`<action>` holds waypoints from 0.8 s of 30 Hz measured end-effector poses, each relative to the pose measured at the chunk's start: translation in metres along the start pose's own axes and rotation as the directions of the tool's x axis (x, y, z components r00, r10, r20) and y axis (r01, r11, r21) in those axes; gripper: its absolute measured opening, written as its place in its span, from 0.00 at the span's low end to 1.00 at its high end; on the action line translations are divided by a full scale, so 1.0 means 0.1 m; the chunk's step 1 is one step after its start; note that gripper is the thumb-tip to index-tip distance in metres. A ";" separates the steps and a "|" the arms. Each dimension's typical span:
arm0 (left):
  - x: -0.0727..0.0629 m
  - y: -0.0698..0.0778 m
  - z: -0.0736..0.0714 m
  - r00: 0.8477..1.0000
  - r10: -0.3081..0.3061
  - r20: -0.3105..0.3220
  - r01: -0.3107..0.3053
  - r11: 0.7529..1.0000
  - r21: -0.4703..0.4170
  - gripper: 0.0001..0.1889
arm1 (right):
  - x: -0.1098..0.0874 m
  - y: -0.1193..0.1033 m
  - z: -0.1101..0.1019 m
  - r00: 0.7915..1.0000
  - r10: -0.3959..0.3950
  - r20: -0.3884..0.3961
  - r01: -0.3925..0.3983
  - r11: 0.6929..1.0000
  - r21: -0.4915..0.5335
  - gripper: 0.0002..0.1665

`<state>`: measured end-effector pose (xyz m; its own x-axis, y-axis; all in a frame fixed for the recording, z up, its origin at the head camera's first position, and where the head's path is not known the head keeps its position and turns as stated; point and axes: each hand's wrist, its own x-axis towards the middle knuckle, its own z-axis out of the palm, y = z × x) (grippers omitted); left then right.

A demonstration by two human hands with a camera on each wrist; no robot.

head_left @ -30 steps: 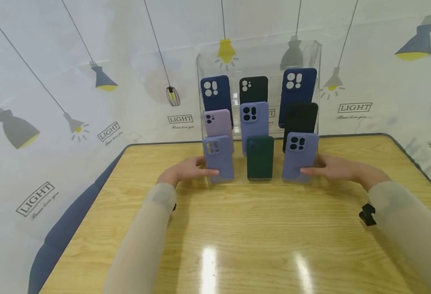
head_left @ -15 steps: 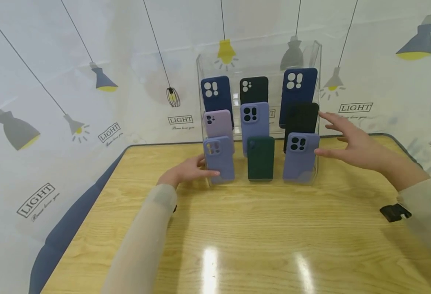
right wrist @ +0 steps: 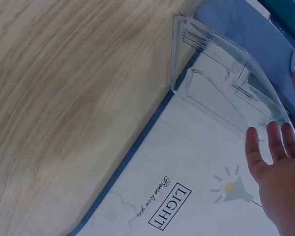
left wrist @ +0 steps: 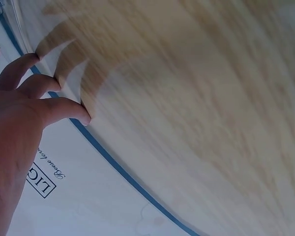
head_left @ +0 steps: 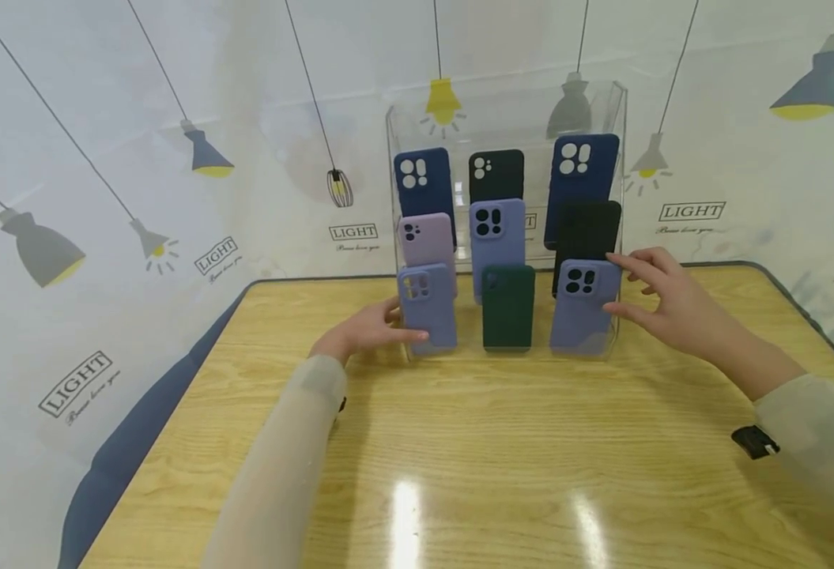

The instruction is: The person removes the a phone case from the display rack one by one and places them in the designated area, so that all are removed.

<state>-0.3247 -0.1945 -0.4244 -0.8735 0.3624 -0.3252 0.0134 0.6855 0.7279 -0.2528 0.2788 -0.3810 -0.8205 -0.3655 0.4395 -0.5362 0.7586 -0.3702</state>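
Observation:
A clear acrylic stand [head_left: 616, 158] holds several phone cases in three tiers. My left hand [head_left: 367, 325] grips the stand's lower left corner, its thumb across the front of a periwinkle case [head_left: 434, 312]. In the left wrist view the fingers [left wrist: 64, 104] bend down, their tips at the tabletop. My right hand [head_left: 680, 304] is at the stand's right side with fingers extended. Its thumb and index fingertips meet the right edge of another periwinkle case [head_left: 576, 320]. The other fingers [right wrist: 253, 150] extend beside the clear side panel [right wrist: 226, 103] in the right wrist view.
A dark green case [head_left: 507, 308] stands bottom middle, a black case [head_left: 590, 229] behind the right periwinkle one. Navy cases [head_left: 424, 197] and a pink case [head_left: 429, 241] fill other slots. The wooden table [head_left: 502, 442] meets a lamp-printed wall covering [head_left: 281, 118].
My right hand left the stand's lower right corner, rose to the black case's height, then came down to the upper right of the periwinkle case. My left hand stays put.

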 end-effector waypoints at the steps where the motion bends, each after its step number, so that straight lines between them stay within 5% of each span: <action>1: 0.00 0.00 0.00 1.000 0.001 -0.002 -0.001 1.000 -0.005 0.64 | 0.00 0.00 0.02 0.999 -0.036 -0.036 0.036 0.999 -0.022 0.47; 5: -0.02 -0.01 0.02 1.000 0.007 -0.017 -0.007 1.000 -0.009 0.63 | -0.04 -0.02 0.07 0.974 -0.178 -0.137 0.162 0.979 -0.121 0.47; 9: -0.03 -0.01 0.03 1.000 0.007 -0.021 -0.007 1.000 -0.002 0.63 | -0.06 -0.08 0.11 0.956 -0.257 -0.139 0.228 0.954 -0.194 0.48; 18: -0.03 -0.01 0.04 0.999 0.023 -0.034 -0.023 1.000 -0.012 0.62 | -0.08 -0.12 0.17 0.966 -0.239 -0.100 0.223 0.964 -0.144 0.53; 24: -0.02 -0.04 0.06 0.999 0.034 -0.035 -0.035 0.999 -0.010 0.62 | -0.08 -0.10 0.19 0.952 -0.275 -0.132 0.260 0.958 -0.120 0.55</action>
<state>-0.3200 -0.1946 -0.4304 -0.8889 0.3634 -0.2788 0.0389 0.6664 0.7446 -0.2443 0.2643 -0.3964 -0.6074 -0.4858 0.6285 -0.7036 0.6963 -0.1418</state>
